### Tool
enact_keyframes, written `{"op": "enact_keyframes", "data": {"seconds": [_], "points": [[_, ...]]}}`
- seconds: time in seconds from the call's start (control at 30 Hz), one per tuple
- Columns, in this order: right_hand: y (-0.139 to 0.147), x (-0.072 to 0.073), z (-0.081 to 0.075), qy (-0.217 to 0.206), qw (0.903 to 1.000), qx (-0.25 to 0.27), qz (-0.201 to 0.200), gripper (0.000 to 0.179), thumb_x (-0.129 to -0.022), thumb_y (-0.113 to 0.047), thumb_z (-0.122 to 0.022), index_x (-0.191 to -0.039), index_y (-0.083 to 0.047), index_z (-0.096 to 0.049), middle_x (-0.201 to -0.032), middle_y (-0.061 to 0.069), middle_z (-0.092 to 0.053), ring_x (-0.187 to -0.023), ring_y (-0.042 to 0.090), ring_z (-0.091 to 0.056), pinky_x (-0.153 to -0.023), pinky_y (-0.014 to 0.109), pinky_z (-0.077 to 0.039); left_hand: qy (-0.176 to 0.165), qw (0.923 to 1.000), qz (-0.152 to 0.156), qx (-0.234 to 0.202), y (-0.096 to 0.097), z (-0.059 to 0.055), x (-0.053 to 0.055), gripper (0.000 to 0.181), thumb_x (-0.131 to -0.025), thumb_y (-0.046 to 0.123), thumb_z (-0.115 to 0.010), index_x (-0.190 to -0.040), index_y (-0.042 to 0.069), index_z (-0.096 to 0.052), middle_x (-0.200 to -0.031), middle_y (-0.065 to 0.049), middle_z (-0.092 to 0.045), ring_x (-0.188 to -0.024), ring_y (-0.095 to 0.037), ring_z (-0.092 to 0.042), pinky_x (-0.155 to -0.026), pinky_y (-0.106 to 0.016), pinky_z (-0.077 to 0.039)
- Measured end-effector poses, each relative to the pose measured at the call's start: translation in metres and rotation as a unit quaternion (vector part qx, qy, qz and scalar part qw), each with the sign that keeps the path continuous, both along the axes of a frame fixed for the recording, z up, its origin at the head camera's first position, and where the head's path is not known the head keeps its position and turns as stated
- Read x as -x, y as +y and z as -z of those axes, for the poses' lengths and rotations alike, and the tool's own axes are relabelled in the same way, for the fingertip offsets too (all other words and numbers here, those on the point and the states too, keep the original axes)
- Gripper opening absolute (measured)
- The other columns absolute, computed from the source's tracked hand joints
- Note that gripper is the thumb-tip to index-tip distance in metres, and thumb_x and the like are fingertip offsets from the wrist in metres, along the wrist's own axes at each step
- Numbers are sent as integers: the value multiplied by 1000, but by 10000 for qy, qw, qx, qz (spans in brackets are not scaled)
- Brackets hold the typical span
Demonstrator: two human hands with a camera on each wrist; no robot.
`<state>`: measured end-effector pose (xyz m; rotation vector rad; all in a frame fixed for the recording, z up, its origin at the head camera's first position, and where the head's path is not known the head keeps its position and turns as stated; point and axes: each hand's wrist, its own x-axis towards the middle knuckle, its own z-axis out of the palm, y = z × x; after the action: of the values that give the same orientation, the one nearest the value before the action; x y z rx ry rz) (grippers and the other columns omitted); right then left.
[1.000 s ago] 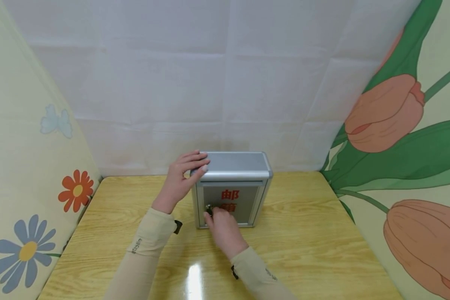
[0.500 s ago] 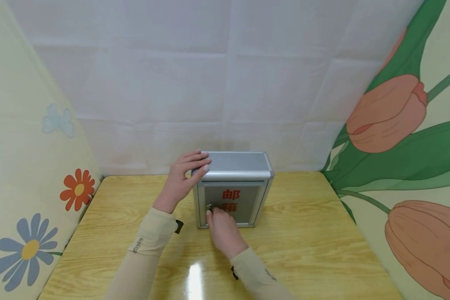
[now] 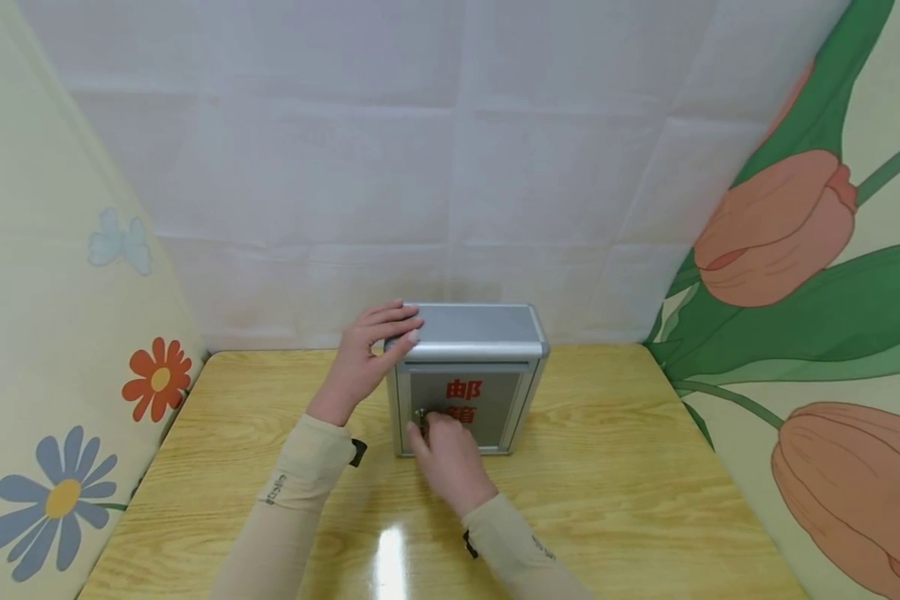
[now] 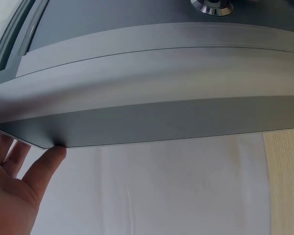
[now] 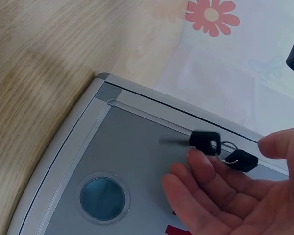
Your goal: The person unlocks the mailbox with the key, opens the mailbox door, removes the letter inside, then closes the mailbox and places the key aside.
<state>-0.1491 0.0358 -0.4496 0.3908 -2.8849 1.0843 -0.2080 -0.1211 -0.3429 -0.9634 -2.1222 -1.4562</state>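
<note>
A silver-grey metal mailbox (image 3: 468, 325) with red characters stands upright on the table. My left hand (image 3: 360, 350) rests on its top left corner, fingers laid over the top; in the left wrist view the thumb (image 4: 51, 159) touches the side panel's edge. My right hand (image 3: 450, 458) is at the lower left of the mailbox's front, beside the lock (image 4: 211, 6). Two black-headed keys (image 5: 206, 142) on a ring lie against its bent fingers, while the thumb (image 5: 274, 144) stands apart. One key's blade is blurred. Whether the other key sits in the lock is hidden.
The wooden table (image 3: 630, 483) extends on both sides of the mailbox. Behind it hangs a white cloth (image 3: 360, 167). Flower-painted panels flank the table left (image 3: 30, 333) and right (image 3: 810, 350). A round window (image 5: 103, 198) is set in the mailbox's front.
My right thumb has moved away from the forefinger, down and left. The keys beside the lock have shifted slightly. My left hand has stayed on the corner.
</note>
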Motion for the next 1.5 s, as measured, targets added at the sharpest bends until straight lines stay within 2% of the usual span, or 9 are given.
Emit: {"op": "enact_keyframes", "data": {"seconds": [0.67,0.73,0.87,0.97,1.03,1.17,1.27,1.33,1.5], "points": [[7,-7,2,345,9989,-308,38,45,-99,-44,-47,-63,-18,-49,-54,-5,-43,-44,8,-36,-37,23,-34,-83,10000,9,17,-1,2,2,27,-90,-3,-63,-117,-7,-66,-127,-24,-57,-130,-42,-39,-109,-47,-32],[8,-8,2,395,9985,-370,20,44,-99,-44,-47,-64,-17,-51,-55,-4,-46,-45,10,-39,-38,24,-36,-89,10000,6,9,-1,2,2,27,-90,-3,-63,-117,-7,-66,-127,-24,-57,-130,-42,-39,-109,-47,-32],[11,-13,-4,804,9946,-656,99,44,-98,-45,-49,-81,-9,-67,-72,1,-61,-60,14,-56,-49,28,-49,-26,10000,4,15,-1,1,1,27,-89,-4,-63,-116,-8,-66,-126,-25,-57,-129,-40,-40,-109,-47,-33],[13,-19,-19,1583,9842,-771,166,41,-96,-43,-53,-94,-6,-70,-86,3,-66,-74,16,-61,-59,29,-54,43,10000,5,39,-1,0,0,27,-89,-5,-64,-115,-9,-66,-126,-26,-57,-129,-41,-40,-108,-48,-33],[14,-23,-33,2300,9712,-615,41,36,-96,-38,-55,-96,-5,-69,-90,4,-65,-81,17,-61,-66,30,-55,71,10000,0,46,-1,-1,0,27,-88,-6,-64,-115,-10,-65,-125,-27,-57,-128,-42,-40,-108,-49,-34],[11,-24,-62,3729,9261,-202,-532,26,-94,-25,-57,-103,-4,-66,-108,8,-63,-104,22,-57,-92,35,-48,148,9999,-31,51,-3,-1,1,27,-88,-7,-63,-115,-9,-65,-125,-27,-57,-127,-45,-41,-107,-49,-34],[9,-21,-75,4224,9012,-259,-933,30,-93,-22,-56,-113,-2,-65,-124,11,-58,-121,28,-49,-106,39,-37,213,9997,-51,65,-3,0,2,27,-88,-6,-64,-115,-9,-66,-125,-26,-58,-127,-43,-42,-107,-49,-35],[8,-19,-77,4311,8947,-453,-1082,35,-92,-21,-58,-119,-1,-63,-130,12,-56,-128,30,-45,-109,42,-33,219,9997,-46,75,-2,1,3,27,-88,-6,-64,-115,-9,-66,-125,-26,-57,-127,-43,-41,-107,-50,-34],[7,-16,-72,4127,8980,-1017,-1136,45,-90,-25,-59,-128,-1,-59,-136,13,-52,-132,31,-39,-112,45,-28,140,9998,-36,106,-2,4,4,28,-88,-5,-64,-116,-8,-66,-126,-25,-57,-128,-42,-41,-108,-49,-32]]}}
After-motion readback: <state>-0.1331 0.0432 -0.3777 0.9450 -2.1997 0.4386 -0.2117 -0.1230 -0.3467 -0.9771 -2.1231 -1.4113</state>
